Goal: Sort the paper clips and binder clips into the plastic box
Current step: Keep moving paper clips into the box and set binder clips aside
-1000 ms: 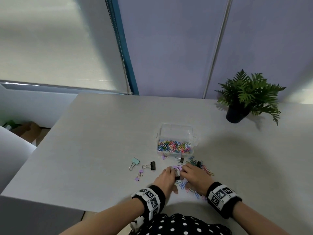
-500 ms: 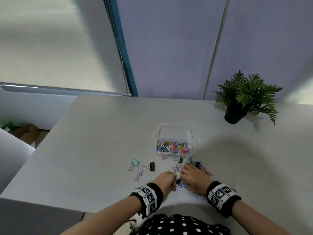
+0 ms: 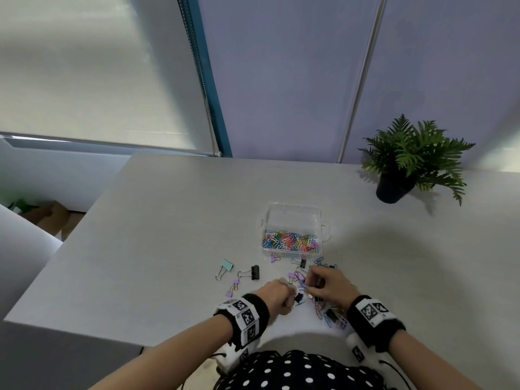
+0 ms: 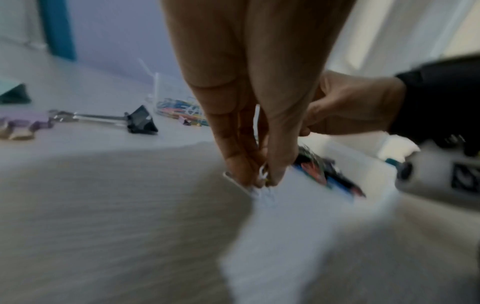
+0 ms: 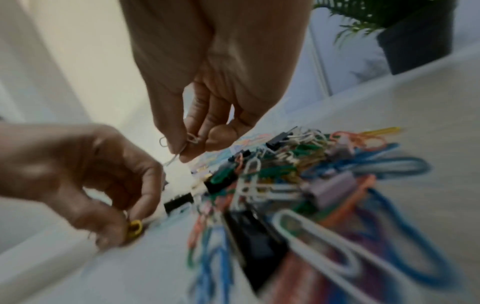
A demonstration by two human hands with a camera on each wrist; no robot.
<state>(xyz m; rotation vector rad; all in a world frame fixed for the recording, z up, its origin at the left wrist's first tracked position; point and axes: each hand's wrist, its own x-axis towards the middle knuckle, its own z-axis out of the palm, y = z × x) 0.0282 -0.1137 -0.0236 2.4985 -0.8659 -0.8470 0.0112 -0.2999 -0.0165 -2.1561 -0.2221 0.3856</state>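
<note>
A clear plastic box [image 3: 292, 220] stands mid-table, its near compartment full of coloured paper clips [image 3: 291, 240]. A mixed pile of paper clips and binder clips [image 3: 330, 312] lies in front of it, also seen in the right wrist view as the pile [image 5: 298, 176]. My left hand [image 3: 278, 295] is at the pile's left edge and pinches small paper clips [image 4: 262, 180] down at the table; a yellow clip [image 5: 134, 226] shows between its fingertips. My right hand [image 3: 323, 285] is over the pile and pinches a pale wire paper clip [image 5: 191, 139] just above it.
Left of the hands lie a mint binder clip [image 3: 226, 266], a black binder clip [image 3: 253, 273] and small purple binder clips [image 3: 233, 285]. A potted fern [image 3: 408, 164] stands at the back right. The table's near edge is just under my wrists.
Both hands stayed at the pile. The left hand drew back a little toward me with its fingers curled. The right hand now has a clip between its fingertips.
</note>
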